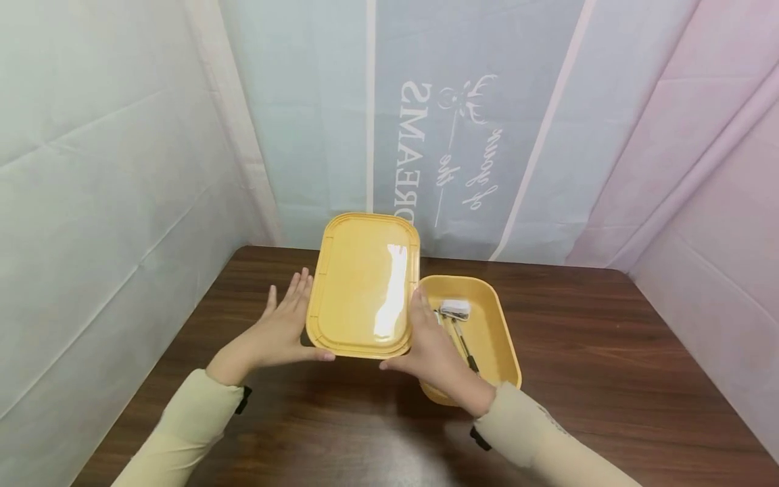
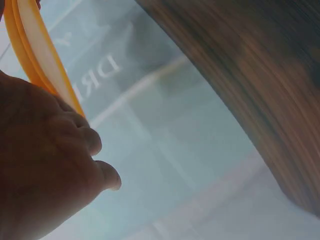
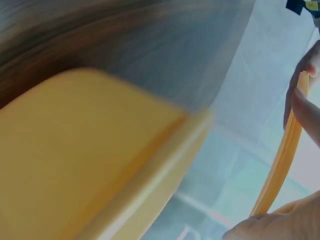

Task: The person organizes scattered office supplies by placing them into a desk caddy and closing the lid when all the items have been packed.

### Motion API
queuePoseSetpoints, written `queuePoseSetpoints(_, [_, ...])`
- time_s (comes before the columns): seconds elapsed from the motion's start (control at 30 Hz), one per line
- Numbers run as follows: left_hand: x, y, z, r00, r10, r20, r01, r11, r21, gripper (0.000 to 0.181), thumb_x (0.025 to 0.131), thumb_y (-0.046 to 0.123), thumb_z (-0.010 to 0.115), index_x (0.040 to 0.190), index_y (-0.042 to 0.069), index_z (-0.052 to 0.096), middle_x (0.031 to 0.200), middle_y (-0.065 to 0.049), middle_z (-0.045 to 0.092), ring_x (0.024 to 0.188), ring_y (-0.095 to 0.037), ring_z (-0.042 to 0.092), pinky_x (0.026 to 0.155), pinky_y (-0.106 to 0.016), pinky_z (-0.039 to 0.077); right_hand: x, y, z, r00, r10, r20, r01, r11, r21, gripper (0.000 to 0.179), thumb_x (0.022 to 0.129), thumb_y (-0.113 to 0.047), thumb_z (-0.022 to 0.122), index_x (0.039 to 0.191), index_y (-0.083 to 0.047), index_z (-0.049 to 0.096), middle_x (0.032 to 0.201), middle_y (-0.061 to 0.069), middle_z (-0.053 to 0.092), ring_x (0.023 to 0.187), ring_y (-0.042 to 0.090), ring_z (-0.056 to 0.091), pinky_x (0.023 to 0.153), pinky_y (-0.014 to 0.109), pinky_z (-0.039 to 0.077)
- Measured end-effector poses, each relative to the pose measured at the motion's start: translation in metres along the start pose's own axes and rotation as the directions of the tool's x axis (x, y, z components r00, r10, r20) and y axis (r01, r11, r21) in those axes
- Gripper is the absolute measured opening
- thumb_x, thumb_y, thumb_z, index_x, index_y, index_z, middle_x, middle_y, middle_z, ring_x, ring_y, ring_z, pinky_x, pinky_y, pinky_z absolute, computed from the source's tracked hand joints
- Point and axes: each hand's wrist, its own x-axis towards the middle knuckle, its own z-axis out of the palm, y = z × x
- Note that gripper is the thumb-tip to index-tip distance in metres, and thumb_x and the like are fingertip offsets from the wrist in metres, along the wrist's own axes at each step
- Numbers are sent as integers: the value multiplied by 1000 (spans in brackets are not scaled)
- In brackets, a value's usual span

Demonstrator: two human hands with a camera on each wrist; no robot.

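Observation:
A yellow rectangular plastic lid is raised above the table between both hands, its glossy face turned to the head camera. My left hand holds it at the left edge and lower left corner, fingers extended along the side and thumb at the near edge. The right hand grips the lower right corner, thumb underneath along the near edge. Partly behind that hand and wrist stands an open yellow box. Inside it lie a black-gripped pen, a yellowish stick and a small white-and-dark object.
The brown wood-grain table extends to both sides of the box. Pale cloth walls surround it, with a printed grey-blue backdrop at the far edge. In the right wrist view the box's wall looms close.

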Motion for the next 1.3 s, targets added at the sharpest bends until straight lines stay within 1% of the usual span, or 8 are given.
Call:
queuePoseSetpoints(0.27, [29, 24, 8, 995, 102, 11, -98, 978, -183, 123, 79, 61, 66, 149, 7, -20, 153, -15, -27, 140, -28, -23, 108, -62, -7, -13, 24, -29, 999, 38, -39, -38, 999, 7, 133, 60, -26, 92, 150, 4, -2, 156, 22, 1, 143, 31, 9, 112, 46, 21])
queuePoseSetpoints(0.43, [41, 35, 12, 989, 142, 31, -120, 916, -383, 86, 99, 48, 44, 151, 12, -14, 155, -11, -21, 141, -23, -19, 112, -54, -3, -20, 36, -41, 998, 21, -66, -23, 999, -32, 133, 60, -25, 92, 150, 5, -2, 155, 24, 4, 140, 34, 19, 107, 49, 31])
queuePoseSetpoints(0.57, [47, 40, 15, 988, 152, 25, -111, 813, -571, 56, 106, 33, 29, 152, 4, 16, 153, -14, 28, 141, -23, 19, 113, -47, 17, -26, 43, -44, 997, 44, -63, -46, 999, -25, 132, 60, -24, 92, 150, 4, -1, 156, 21, 1, 140, 35, 18, 104, 49, 34])
queuePoseSetpoints(0.67, [49, 43, 15, 987, 148, 69, -49, 669, -741, 50, 106, 26, 28, 141, -8, 37, 127, -21, 57, 122, -29, 51, 102, -49, 38, -30, 47, -45, 997, 59, -46, -60, 998, -34, 131, 60, -25, 92, 150, 5, 1, 156, 20, 1, 138, 39, 22, 103, 50, 35])
queuePoseSetpoints(0.8, [50, 43, 17, 974, 142, 175, 97, 434, -895, 51, 106, 25, 30, 132, -18, 41, 114, -31, 61, 100, -34, 65, 86, -51, 49, -32, 51, -47, 998, 63, -16, -64, 996, -55, 131, 60, -27, 92, 150, 5, 2, 156, 21, 2, 135, 42, 25, 102, 52, 35])
queuePoseSetpoints(0.93, [52, 42, 23, 967, 143, 212, 158, 317, -935, 50, 106, 24, 32, 131, -18, 42, 113, -31, 61, 96, -28, 67, 86, -52, 48, -34, 54, -50, 999, 53, -2, -53, 996, -70, 130, 59, -28, 92, 149, 6, 5, 155, 23, 4, 137, 42, 23, 104, 52, 33])
queuePoseSetpoints(1.13, [52, 44, 36, 968, 118, 221, 181, 284, -942, 50, 106, 24, 33, 133, -17, 41, 115, -30, 61, 99, -28, 66, 86, -48, 50, -38, 65, -57, 999, 40, 17, -39, 999, -35, 131, 58, -36, 91, 151, 2, 7, 154, 25, 15, 136, 39, 28, 103, 53, 35])
queuePoseSetpoints(1.3, [50, 47, 42, 970, 102, 223, 186, 285, -940, 49, 106, 24, 33, 134, -16, 41, 114, -30, 61, 98, -30, 66, 83, -43, 53, -42, 81, -72, 992, 116, 50, -125, 947, 296, 94, 78, -24, 81, 147, 5, 25, 136, 26, 47, 117, 32, 55, 94, 41, 47])
